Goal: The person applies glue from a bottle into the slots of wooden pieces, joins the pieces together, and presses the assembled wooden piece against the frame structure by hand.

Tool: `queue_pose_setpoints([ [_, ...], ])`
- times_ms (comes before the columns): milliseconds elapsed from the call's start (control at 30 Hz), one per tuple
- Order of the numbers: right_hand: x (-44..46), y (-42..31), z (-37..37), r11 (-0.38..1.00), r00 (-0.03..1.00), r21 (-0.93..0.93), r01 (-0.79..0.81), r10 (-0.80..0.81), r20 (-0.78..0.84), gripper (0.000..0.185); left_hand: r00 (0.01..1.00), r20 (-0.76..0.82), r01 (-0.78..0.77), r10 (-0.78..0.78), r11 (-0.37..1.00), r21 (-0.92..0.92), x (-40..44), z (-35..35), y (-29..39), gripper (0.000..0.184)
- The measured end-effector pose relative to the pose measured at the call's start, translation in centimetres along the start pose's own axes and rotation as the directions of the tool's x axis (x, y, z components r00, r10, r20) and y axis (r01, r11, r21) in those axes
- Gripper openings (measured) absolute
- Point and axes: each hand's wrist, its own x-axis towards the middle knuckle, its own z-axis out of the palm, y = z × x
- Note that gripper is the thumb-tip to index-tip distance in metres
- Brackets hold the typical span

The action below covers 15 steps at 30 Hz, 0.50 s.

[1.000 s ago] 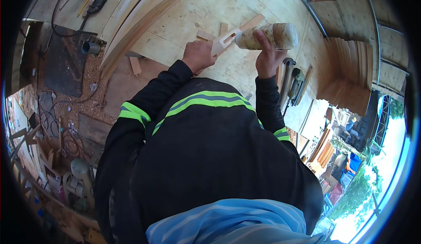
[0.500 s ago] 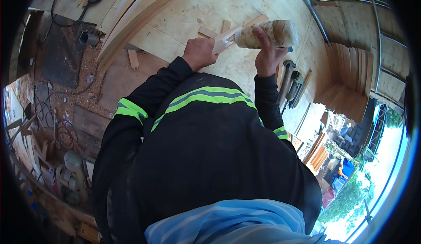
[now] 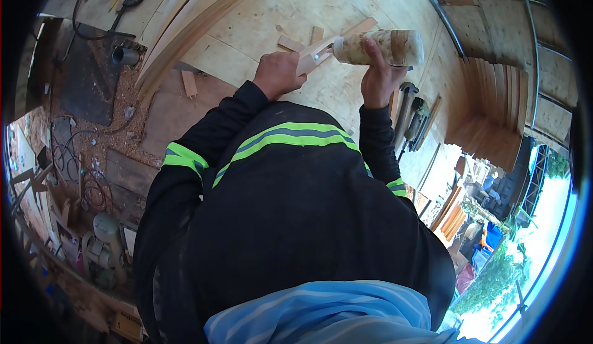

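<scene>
The 2 hands work above a pale bench (image 3: 259,26). The left hand (image 3: 278,75) grips a slotted wooden piece (image 3: 306,65) near its end. The right hand (image 3: 381,79) holds a stained, whitish bottle (image 3: 398,47) tilted on its side, and its nozzle points to the slot, where a small white spot is visible. Whether the nozzle touches the wood, I cannot tell. Behind lie 2 small wooden offcuts (image 3: 290,44). To the left is a long curved timber (image 3: 185,50); to the right stand many stacked boards (image 3: 488,112).
</scene>
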Motion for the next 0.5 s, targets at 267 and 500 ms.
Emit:
queue_pose_setpoints([
  [267,-1.7,-0.8,0.7,0.998,0.993,0.001,-0.064,0.064,0.103,0.044,1.0,0.015,0.014,-0.014,1.0,0.003,0.0,-0.1,0.1,0.031],
  [500,-2.0,-0.2,1.3,0.991,0.999,-0.13,0.027,-0.023,0.033,0.045,1.0,0.008,0.013,-0.013,1.0,0.0,0.0,0.0,0.1,0.031],
])
